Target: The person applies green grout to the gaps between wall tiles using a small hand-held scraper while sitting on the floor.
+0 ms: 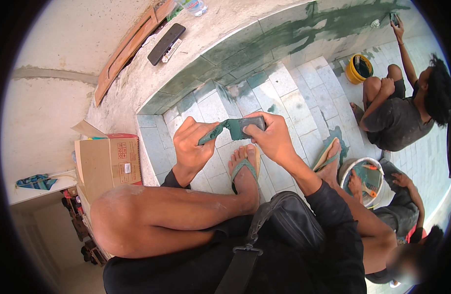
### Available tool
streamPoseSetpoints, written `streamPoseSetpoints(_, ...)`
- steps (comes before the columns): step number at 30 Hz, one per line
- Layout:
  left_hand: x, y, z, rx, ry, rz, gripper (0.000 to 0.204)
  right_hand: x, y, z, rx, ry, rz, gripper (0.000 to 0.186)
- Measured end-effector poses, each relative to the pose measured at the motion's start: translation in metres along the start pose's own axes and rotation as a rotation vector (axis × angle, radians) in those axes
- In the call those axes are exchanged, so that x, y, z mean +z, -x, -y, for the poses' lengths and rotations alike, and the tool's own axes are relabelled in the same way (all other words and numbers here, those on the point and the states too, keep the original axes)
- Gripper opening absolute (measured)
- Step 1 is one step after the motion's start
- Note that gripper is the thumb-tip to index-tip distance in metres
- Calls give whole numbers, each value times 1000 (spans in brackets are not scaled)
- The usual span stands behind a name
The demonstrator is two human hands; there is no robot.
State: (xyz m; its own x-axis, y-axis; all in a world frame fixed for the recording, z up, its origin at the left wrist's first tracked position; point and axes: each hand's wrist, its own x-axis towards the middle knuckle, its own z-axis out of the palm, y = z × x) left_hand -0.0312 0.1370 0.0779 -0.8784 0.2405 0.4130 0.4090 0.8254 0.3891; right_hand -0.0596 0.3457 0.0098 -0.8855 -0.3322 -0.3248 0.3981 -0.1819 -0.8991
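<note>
Black webbing strap [238, 269] lies across the person's dark clothing, on the near side of a dark grey rectangular block [255, 121]; a smooth black bag [296, 220] also sits on the block's near side, slightly right. Gripping the block, the right hand [274, 139] has its thumb across the face, whose left end is coated in thick green paste. Just left of the block, the left hand [191, 144] pinches a thin green-coated strip [208, 136], paste spanning the gap between the two. Beneath the block, a foot in a green-strapped sandal [241, 171] stands on pale rectangular tiles [279, 83]. Left of the block is a brown cardboard box [110, 161]. Right of it, a co-worker's hand [355, 186] dips into a round white bucket [363, 159] holding an orange-handled brush [369, 191]. Beyond the block to the left lies a black phone [166, 44]; well beyond it to the right, a yellow bucket [350, 73] stands near a crouching co-worker [399, 122] who reaches toward a green-smeared wall [328, 22].
</note>
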Motion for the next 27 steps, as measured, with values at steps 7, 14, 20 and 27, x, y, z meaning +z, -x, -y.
streamPoseSetpoints(7,1,2,9,-96,14,-13,20,-12,-13,-10,215,-326,262,28)
streamPoseSetpoints(14,8,0,26,-364,75,-22,11,-63,-45,-27,151,-711,371,31)
streamPoseSetpoints(20,14,25,57,-635,164,50,7,-154,-111,-72,-29,-796,38,44)
streamPoseSetpoints(27,21,33,65,-1046,242,-16,14,-208,-229,-160,-123,-742,-348,48)
